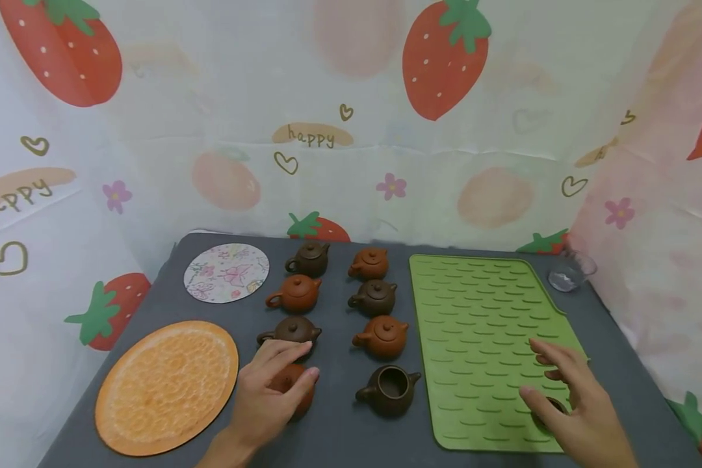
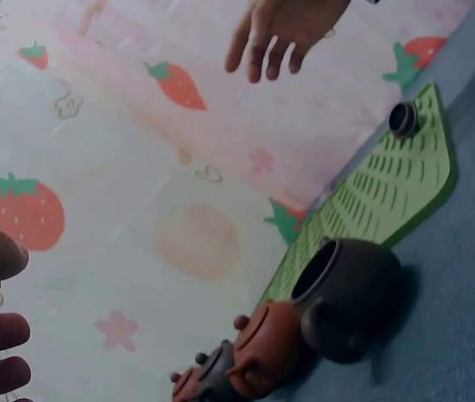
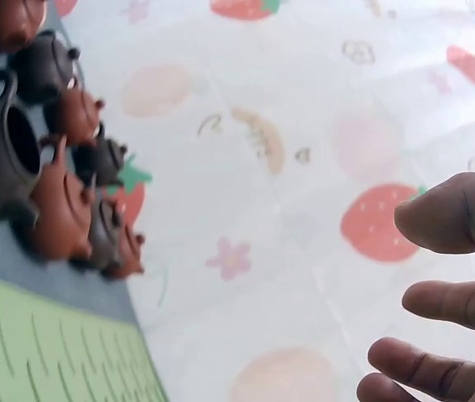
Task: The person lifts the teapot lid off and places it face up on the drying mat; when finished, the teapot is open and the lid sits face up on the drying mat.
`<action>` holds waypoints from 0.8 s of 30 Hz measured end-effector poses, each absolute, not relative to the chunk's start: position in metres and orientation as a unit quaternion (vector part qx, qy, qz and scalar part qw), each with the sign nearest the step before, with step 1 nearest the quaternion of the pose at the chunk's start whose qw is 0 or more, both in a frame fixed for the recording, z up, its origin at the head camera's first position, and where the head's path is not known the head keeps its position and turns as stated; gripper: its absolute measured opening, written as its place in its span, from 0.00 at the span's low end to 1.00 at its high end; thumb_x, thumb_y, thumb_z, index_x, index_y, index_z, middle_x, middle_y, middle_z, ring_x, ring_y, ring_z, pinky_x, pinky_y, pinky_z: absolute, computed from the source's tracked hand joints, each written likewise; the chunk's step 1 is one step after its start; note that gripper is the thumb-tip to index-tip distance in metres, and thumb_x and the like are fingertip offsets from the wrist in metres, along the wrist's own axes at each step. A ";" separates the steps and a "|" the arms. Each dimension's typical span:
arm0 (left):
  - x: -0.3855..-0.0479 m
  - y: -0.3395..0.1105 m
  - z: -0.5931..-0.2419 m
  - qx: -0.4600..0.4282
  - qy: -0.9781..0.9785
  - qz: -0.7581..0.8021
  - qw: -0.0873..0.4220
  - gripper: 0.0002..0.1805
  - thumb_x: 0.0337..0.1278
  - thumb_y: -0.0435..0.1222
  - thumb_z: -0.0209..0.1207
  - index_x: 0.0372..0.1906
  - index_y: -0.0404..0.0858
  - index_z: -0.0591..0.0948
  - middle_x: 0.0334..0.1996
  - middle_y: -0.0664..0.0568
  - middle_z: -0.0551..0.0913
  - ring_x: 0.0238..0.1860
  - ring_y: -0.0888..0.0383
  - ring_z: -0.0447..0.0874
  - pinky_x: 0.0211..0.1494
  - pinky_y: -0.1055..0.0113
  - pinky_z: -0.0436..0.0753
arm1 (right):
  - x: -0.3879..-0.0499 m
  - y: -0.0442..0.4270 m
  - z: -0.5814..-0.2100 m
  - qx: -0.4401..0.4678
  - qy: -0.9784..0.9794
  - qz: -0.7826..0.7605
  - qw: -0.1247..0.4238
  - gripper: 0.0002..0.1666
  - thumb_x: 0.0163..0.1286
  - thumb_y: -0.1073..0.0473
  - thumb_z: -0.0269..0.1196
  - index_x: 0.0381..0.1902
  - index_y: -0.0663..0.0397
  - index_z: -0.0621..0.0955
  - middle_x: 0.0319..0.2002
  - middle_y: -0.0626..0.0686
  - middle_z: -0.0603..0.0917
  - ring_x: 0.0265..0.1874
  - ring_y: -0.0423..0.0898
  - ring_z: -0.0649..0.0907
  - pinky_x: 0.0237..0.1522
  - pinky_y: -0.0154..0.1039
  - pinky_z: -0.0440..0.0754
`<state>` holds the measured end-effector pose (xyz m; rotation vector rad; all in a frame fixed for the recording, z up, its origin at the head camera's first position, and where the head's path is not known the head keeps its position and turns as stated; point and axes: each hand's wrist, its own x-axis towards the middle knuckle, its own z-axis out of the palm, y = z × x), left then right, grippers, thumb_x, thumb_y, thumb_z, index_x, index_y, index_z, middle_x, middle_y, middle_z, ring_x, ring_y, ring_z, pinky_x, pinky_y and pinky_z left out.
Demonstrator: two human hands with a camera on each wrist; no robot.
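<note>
My left hand hovers over an orange-brown clay teapot at the near end of the left column, partly hiding it. Its fingers are loosely bent and grip nothing. Above the green mat my right hand is held with thumb and fingers spread, nothing between them. Below it, partly covered, a small dark round piece lies on the mat; it looks like a lid, also seen as a dark hollow piece in the left wrist view. Between the hands stands a dark brown teapot without its lid.
Several lidded teapots, dark brown and orange-brown, stand in two columns. An orange-patterned round mat and a white floral round mat lie at left. A clear glass cup stands at the far right, near the hanging strawberry-print cloth.
</note>
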<state>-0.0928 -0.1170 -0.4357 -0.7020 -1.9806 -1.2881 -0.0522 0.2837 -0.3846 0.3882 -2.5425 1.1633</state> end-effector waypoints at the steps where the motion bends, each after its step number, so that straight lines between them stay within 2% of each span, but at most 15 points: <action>1: -0.093 -0.119 -0.435 -0.271 -0.755 -0.493 0.337 0.24 0.38 0.24 0.72 0.48 0.34 0.85 0.40 0.47 0.82 0.40 0.52 0.79 0.48 0.70 0.76 | -0.053 0.280 -0.383 0.141 -0.888 0.406 0.164 0.41 0.61 0.75 0.65 0.71 0.52 0.67 0.61 0.43 0.69 0.53 0.35 0.69 0.46 0.25 0.66; 4: -0.093 -0.124 -0.430 -0.282 -0.745 -0.495 0.348 0.21 0.42 0.26 0.72 0.47 0.32 0.85 0.39 0.45 0.82 0.40 0.51 0.79 0.48 0.71 0.75 | -0.056 0.271 -0.379 0.158 -0.884 0.403 0.179 0.43 0.59 0.76 0.67 0.70 0.51 0.68 0.59 0.46 0.70 0.51 0.37 0.70 0.44 0.25 0.68; 7: -0.090 -0.127 -0.418 -0.291 -0.736 -0.499 0.354 0.17 0.51 0.32 0.70 0.47 0.31 0.84 0.38 0.42 0.81 0.40 0.50 0.79 0.49 0.71 0.75 | -0.061 0.262 -0.378 0.174 -0.878 0.406 0.184 0.44 0.58 0.75 0.68 0.71 0.50 0.68 0.58 0.47 0.71 0.50 0.38 0.71 0.42 0.25 0.71; 11: -0.087 -0.133 -0.409 -0.308 -0.719 -0.507 0.362 0.17 0.58 0.37 0.67 0.47 0.29 0.84 0.38 0.39 0.81 0.40 0.50 0.78 0.49 0.71 0.75 | -0.067 0.248 -0.376 0.204 -0.860 0.430 0.185 0.44 0.56 0.76 0.68 0.70 0.52 0.68 0.57 0.50 0.72 0.51 0.40 0.72 0.46 0.28 0.70; 18: -0.093 -0.149 -0.423 -0.310 -0.705 -0.519 0.371 0.19 0.54 0.35 0.69 0.47 0.26 0.83 0.37 0.37 0.81 0.41 0.52 0.79 0.50 0.71 0.75 | -0.077 0.223 -0.375 0.249 -0.838 0.447 0.192 0.45 0.54 0.76 0.69 0.69 0.55 0.68 0.57 0.52 0.73 0.51 0.43 0.73 0.48 0.33 0.69; 24: -0.094 -0.159 -0.435 -0.284 -0.710 -0.534 0.361 0.20 0.46 0.26 0.71 0.47 0.24 0.82 0.35 0.35 0.81 0.42 0.53 0.79 0.51 0.71 0.74 | -0.085 0.204 -0.381 0.274 -0.829 0.452 0.183 0.44 0.56 0.72 0.70 0.70 0.54 0.68 0.58 0.51 0.72 0.50 0.45 0.74 0.48 0.36 0.70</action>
